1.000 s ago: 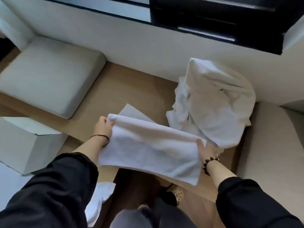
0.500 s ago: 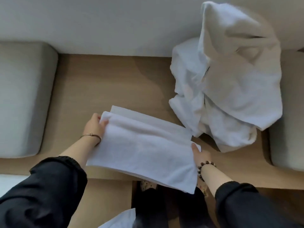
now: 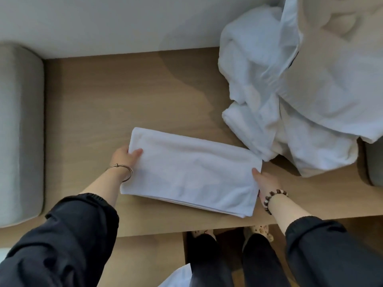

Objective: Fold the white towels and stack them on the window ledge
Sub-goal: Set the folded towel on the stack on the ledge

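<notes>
A folded white towel point(image 3: 190, 172) lies flat on the wooden window ledge point(image 3: 103, 104), on top of another folded layer whose edges show along its near side. My left hand point(image 3: 126, 157) pinches the towel's left end, thumb on top. My right hand point(image 3: 266, 181) holds the right end, thumb on the upper corner and the fingers hidden under the cloth. A heap of unfolded white towels point(image 3: 290, 90) rises at the right, touching the folded towel's far right corner.
A grey cushion point(image 3: 18, 131) lies on the ledge at the left and another grey cushion point(image 3: 373, 164) peeks out at the far right. A white wall point(image 3: 124, 23) backs the ledge. My legs and slippers point(image 3: 259, 230) stand below the ledge's front edge.
The towel I held raised above the ledge has come down flat onto the folded layer beneath it. Both hands stayed on its ends. The view has tilted down and closer.
</notes>
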Tool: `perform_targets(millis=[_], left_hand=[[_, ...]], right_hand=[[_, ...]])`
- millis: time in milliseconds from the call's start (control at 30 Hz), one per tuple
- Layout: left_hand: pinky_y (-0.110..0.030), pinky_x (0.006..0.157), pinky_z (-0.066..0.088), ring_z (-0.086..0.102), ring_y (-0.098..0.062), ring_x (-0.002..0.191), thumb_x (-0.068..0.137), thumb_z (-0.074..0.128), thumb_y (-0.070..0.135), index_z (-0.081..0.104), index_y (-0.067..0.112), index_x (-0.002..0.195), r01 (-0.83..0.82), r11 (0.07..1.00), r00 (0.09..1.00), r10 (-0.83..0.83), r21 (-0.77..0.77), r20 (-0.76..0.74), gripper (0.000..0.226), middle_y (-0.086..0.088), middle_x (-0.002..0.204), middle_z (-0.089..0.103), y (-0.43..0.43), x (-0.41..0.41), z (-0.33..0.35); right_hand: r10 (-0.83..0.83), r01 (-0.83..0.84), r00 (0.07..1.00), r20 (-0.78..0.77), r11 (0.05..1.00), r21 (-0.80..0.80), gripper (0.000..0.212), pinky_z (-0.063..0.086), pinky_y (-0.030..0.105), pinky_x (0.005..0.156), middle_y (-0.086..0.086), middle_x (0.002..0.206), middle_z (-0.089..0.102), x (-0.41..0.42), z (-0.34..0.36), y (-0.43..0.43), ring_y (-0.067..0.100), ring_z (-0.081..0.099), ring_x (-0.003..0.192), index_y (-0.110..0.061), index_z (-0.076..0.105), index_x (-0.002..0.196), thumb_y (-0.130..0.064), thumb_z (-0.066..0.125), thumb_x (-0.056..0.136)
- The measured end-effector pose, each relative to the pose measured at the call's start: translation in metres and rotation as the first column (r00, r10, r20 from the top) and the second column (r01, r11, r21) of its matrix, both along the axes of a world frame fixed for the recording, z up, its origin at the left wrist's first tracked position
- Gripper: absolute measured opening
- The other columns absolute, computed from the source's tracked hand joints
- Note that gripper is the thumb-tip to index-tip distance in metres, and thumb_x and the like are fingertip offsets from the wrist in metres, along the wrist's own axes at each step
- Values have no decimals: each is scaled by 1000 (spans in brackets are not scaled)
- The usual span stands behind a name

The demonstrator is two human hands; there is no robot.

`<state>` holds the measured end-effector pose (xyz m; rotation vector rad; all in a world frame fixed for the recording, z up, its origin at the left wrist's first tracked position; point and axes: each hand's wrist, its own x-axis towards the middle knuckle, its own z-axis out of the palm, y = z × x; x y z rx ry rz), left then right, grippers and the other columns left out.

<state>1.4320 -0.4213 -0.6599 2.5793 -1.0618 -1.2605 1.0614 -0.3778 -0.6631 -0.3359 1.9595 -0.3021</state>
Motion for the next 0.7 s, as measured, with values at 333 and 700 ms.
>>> perform_targets(millis=[333,700], left_hand=[[-35,65,32,46,-29,78,99,43,30,41,7,93,63,993,996,-56,-98,67,23,-12,87,51,19,-7,-3],[-37,71,35,50,-34,94,97,48,30,48,3,102,68,994,983,-53,-82,177,27,-20,107,55,26,-7,-25]], right_hand=[[-114,28,915,-387,975,-220,35,42,33,82,18,99,59,35,-7,6,31,56,95,7,56,110,-24,42,101],[127,-149,913,-387,988,-28,45,43,36,86,19,123,51,23,-21,0,35,52,111,5,50,120,-34,41,100]])
